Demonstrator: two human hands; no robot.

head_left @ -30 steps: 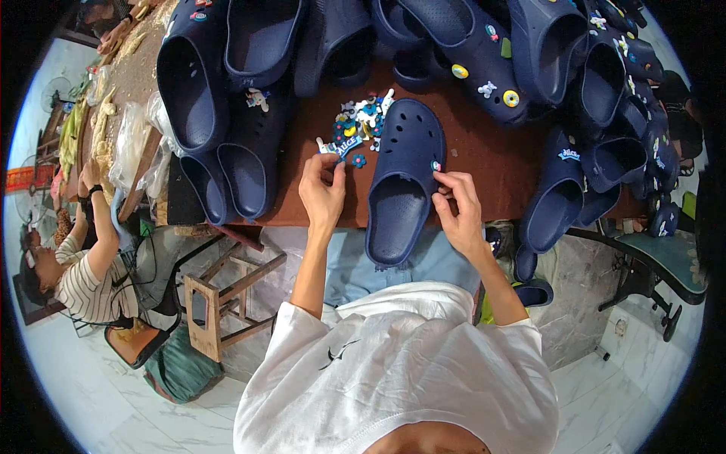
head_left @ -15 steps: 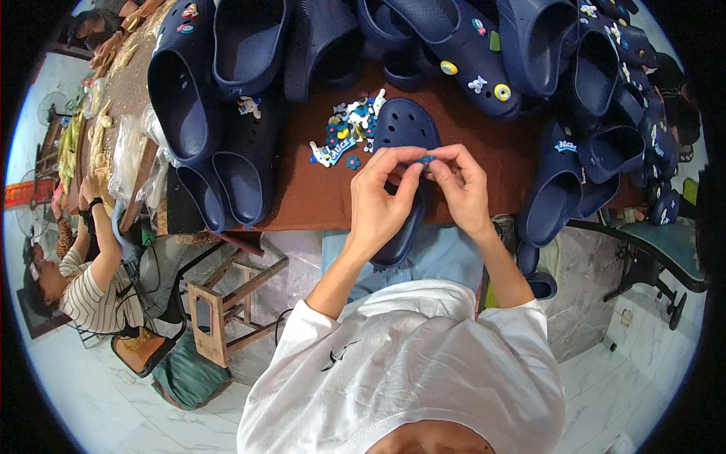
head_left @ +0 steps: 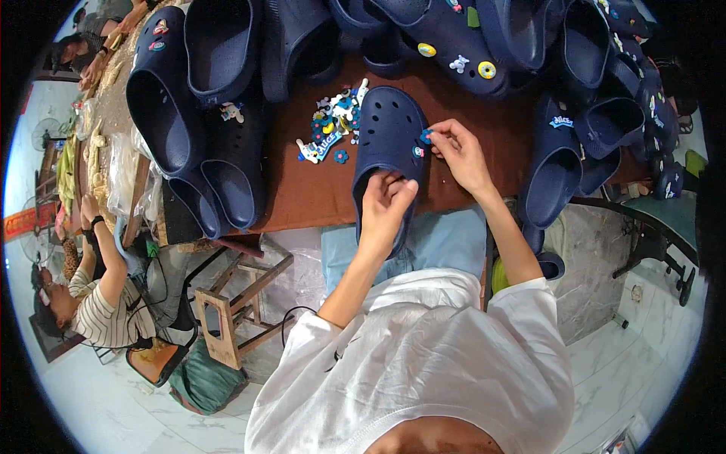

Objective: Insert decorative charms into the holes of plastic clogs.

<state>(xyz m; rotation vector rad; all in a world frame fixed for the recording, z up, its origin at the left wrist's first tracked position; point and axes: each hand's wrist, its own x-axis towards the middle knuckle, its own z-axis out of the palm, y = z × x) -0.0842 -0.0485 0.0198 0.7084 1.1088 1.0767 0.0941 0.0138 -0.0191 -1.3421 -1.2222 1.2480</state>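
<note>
A navy blue clog [head_left: 387, 121] with holes in its upper lies toe away from me at the table's near edge. My left hand [head_left: 384, 208] holds it at the foot opening, its fingertips hidden inside under the upper. Beside the clog's right side, my right hand [head_left: 463, 157] pinches a small blue flower shoe charm [head_left: 426, 136] between thumb and fingers. A small round, light-coloured charm [head_left: 418, 152] sits on the right side of the upper. Left of the clog lies a pile of mixed charms [head_left: 336, 113], with a separate blue flower charm [head_left: 341, 157] in front.
More navy clogs crowd the far side [head_left: 219, 45], left [head_left: 162, 113] and right [head_left: 556, 181] of the brown-covered table [head_left: 291, 204]; several carry charms. A wooden stool [head_left: 227, 325] stands at lower left. Farther left, a person in a striped shirt [head_left: 113, 310] works at another table.
My hands have parted: the left went down into the clog's opening, while the right moved up beside the upper with the flower charm. The charm on the upper's right side now shows.
</note>
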